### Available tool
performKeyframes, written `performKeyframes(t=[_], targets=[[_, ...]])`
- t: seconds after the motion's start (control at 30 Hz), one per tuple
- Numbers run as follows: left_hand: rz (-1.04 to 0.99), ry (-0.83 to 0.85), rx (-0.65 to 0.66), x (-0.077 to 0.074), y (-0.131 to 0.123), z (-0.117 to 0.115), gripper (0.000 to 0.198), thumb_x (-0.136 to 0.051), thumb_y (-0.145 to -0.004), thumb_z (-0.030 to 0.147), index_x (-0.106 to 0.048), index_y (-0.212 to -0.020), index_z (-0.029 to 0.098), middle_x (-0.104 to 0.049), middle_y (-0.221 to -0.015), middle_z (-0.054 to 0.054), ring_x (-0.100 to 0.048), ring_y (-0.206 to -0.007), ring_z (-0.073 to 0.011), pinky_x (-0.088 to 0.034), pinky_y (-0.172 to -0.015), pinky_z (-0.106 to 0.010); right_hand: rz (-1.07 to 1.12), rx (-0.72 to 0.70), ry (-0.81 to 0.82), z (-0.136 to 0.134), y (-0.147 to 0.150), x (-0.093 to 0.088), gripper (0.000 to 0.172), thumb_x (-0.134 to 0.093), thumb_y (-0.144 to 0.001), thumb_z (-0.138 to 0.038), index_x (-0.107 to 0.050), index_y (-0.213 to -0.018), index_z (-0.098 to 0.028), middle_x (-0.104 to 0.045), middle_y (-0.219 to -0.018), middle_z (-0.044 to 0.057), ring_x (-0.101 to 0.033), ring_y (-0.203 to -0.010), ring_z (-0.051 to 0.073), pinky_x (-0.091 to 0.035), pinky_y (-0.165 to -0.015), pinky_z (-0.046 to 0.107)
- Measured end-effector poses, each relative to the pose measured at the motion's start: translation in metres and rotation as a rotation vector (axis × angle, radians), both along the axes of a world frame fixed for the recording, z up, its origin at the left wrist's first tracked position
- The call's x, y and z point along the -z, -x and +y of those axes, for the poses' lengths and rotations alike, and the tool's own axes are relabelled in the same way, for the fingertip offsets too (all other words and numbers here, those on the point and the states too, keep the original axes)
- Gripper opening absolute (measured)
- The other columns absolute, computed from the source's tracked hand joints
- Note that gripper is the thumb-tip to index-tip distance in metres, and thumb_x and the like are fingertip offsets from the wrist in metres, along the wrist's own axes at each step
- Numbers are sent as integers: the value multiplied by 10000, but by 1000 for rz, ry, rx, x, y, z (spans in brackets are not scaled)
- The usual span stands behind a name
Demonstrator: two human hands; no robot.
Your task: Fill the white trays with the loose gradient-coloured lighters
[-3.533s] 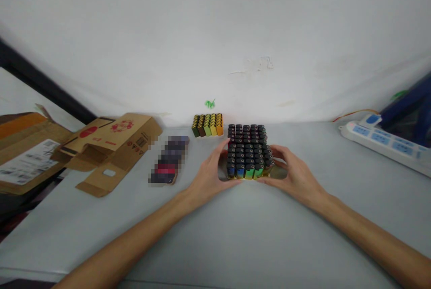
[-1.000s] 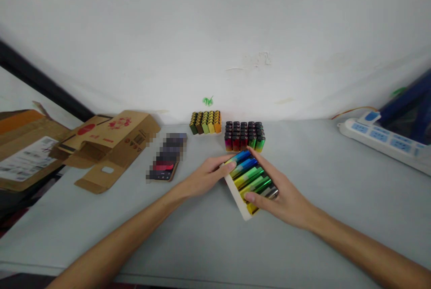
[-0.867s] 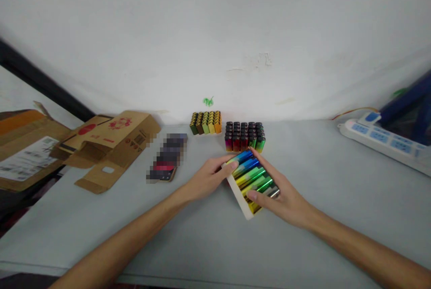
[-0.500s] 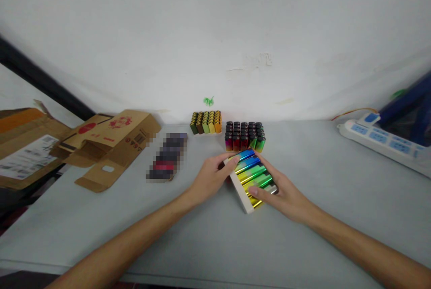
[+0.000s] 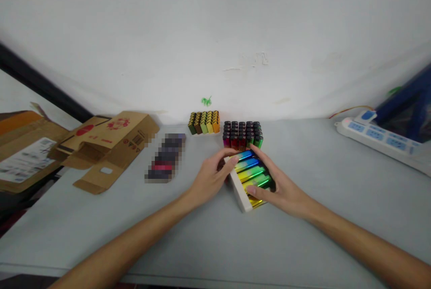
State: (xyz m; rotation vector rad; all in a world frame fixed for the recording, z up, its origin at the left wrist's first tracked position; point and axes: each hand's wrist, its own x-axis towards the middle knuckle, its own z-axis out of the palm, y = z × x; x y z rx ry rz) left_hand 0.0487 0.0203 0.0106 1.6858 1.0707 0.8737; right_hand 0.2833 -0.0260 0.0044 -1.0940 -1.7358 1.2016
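Observation:
A pale tray of shiny lighters (image 5: 251, 173) in blue, green and yellow lies tipped on its side on the grey table (image 5: 208, 235), with its white base (image 5: 239, 190) facing me. My left hand (image 5: 212, 176) grips its left end, fingers curled over the top. On the right side my right hand (image 5: 281, 185) wraps round the tray, thumb at the near corner. Just behind stands a second block of lighters (image 5: 242, 134), upright with black caps.
A smaller block of yellow and green lighters (image 5: 204, 122) stands at the wall. A blurred dark object (image 5: 164, 158) lies to the left. Open cardboard boxes (image 5: 107, 145) sit at the far left. A white power strip (image 5: 380, 143) lies at the right.
The tray stood upright between my hands 3.5 s ago; now it lies on its side. Over the last second both hands have shifted it slightly toward the upright block.

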Motion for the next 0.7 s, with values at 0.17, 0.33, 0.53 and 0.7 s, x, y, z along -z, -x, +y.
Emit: performKeyframes(t=[0.17,0.33,0.53,0.7], targets=[[-88,10,206,0,14,-7,792,-819,-919,628,-501,-1552,274,-575,-1572,-179,-610,-1414,-352,-603,-1071,-465,-93,18,-136,0,-2,1,918,-722,-1012,-585,-280,-1761,-291,-438,-1717,176,-472,-1590,344,-421,-1312,554],[4,-199,301,2,20,-14,1169,-1056,-619,545,-481,-1613,324,-457,-1628,-175,-478,-1523,-425,-593,-1127,-537,-161,59,-213,1,-6,2,830,-691,-1040,-570,-321,-1732,-298,-479,-1645,176,-508,-1546,339,-445,-1298,556],[149,-279,217,12,4,-29,1378,-1070,-597,482,-301,-1732,351,-331,-1720,-175,-371,-1599,-450,-620,-1115,-552,-169,196,-299,4,-6,3,560,-582,-1103,-554,-499,-1590,-291,-545,-1545,163,-562,-1467,324,-479,-1269,564],[156,-326,106,18,-11,-37,1324,-1017,-679,387,-220,-1736,364,-424,-1706,-151,-588,-1423,-390,-616,-1106,-550,-212,310,-391,5,-3,2,448,-574,-1112,-521,-614,-1481,-270,-580,-1471,163,-608,-1405,318,-517,-1236,562]])
